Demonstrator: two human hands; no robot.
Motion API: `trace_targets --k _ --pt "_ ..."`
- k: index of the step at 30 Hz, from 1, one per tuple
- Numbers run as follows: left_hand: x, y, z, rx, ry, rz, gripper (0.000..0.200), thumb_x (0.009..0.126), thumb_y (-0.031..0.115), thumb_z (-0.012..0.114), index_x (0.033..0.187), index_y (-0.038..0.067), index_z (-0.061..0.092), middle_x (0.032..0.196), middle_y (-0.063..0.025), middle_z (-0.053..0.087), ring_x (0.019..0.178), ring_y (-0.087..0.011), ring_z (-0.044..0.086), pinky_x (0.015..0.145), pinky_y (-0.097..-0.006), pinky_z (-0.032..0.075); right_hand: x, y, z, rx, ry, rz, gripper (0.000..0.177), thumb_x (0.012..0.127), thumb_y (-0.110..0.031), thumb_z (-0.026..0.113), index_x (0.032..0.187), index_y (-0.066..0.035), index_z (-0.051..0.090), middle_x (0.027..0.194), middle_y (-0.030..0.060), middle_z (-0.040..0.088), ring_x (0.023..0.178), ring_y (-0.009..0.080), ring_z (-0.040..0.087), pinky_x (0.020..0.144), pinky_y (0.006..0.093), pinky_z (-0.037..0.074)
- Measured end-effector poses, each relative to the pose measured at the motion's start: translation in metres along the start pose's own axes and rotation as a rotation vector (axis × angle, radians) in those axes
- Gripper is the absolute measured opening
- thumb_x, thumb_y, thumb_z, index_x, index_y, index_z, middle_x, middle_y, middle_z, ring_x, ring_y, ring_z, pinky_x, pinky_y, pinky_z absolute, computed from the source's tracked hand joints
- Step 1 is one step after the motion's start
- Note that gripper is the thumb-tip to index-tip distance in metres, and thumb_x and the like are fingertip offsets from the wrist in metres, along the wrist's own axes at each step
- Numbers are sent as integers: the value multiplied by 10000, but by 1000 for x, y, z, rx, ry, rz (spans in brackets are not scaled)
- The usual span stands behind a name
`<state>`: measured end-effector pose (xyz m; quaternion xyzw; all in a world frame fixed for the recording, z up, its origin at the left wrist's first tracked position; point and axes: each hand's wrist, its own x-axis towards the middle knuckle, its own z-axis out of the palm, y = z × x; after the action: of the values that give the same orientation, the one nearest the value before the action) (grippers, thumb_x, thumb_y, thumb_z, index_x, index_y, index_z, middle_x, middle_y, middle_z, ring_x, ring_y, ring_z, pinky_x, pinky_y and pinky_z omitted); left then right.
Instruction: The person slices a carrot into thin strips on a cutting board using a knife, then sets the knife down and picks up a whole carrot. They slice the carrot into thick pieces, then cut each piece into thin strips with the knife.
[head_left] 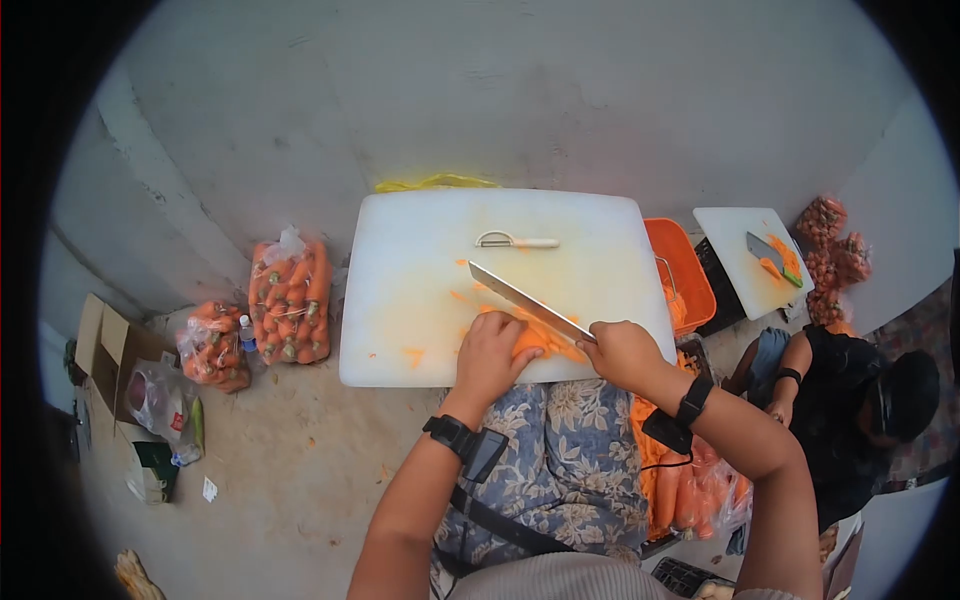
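Observation:
My right hand is wrapped round the handle of a knife, whose long blade points up and left over a white cutting board. Just left of it, my left hand presses its curled fingers on a piece of carrot near the board's front edge. Orange slices lie under and beside the blade. A white peeler rests farther back on the board.
Bags of carrots stand on the floor at left, near a cardboard box. At right are an orange bin, a smaller board with a knife, and a person in black.

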<state>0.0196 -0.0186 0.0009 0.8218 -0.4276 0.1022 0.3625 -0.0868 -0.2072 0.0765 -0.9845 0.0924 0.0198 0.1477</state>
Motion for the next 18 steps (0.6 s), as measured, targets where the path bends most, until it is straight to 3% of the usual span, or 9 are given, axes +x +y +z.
trace_targets --k 7,18 --pt "0 -1 0 -12 1 11 424 779 357 733 1020 18 652 979 -113 565 972 -313 542 850 -408 465 -5 -2 -17 -29 -178 71 267 886 -255 606 822 -1 658 743 208 658 721 383 649 678 474 509" --pt "3 0 1 -31 -36 -25 450 779 396 731 1039 36 657 953 -102 564 934 -299 538 811 -402 463 14 -5 4 53 -216 136 240 872 -221 626 852 18 639 740 231 649 720 396 647 664 469 506"
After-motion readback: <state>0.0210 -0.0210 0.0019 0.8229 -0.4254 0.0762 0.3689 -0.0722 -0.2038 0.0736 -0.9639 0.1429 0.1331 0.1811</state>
